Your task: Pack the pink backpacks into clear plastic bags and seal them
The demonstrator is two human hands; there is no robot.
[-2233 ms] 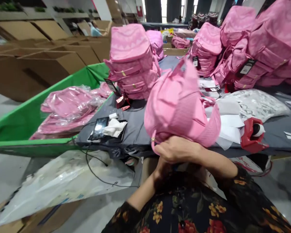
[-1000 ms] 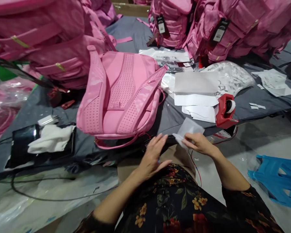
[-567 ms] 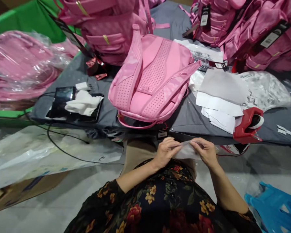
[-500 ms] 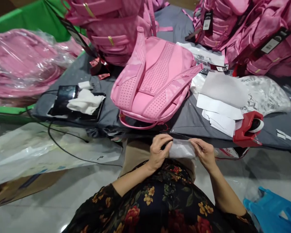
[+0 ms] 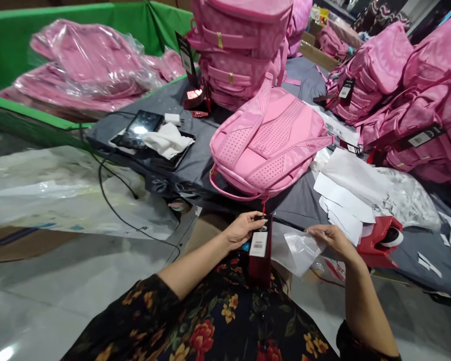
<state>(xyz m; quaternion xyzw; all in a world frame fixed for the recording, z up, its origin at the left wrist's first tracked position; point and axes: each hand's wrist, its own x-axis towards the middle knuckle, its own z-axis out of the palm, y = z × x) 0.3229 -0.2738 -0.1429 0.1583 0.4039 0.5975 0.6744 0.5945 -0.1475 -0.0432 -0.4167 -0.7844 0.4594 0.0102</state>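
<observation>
My left hand [image 5: 246,229] pinches the top of a dark hang tag [image 5: 261,250] with a white barcode label. A red string runs from the tag up to a pink backpack [image 5: 270,143], which lies strap side up at the table's front edge. My right hand [image 5: 328,235] has its fingers closed on a clear plastic bag [image 5: 302,250]. The bag spreads out between my hands and reaches close to the tag; whether it touches the tag I cannot tell.
A red tape dispenser [image 5: 379,245] and white papers [image 5: 346,205] lie to the right. At left are a phone [image 5: 143,128] and white cloth [image 5: 169,140]. Pink backpacks [image 5: 244,55] are stacked behind; plastic-wrapped ones [image 5: 86,60] fill a green bin [image 5: 7,108].
The dark hang tag has come into view in my left hand. My right hand has moved right with the plastic bag, now spread looser. The view has shifted.
</observation>
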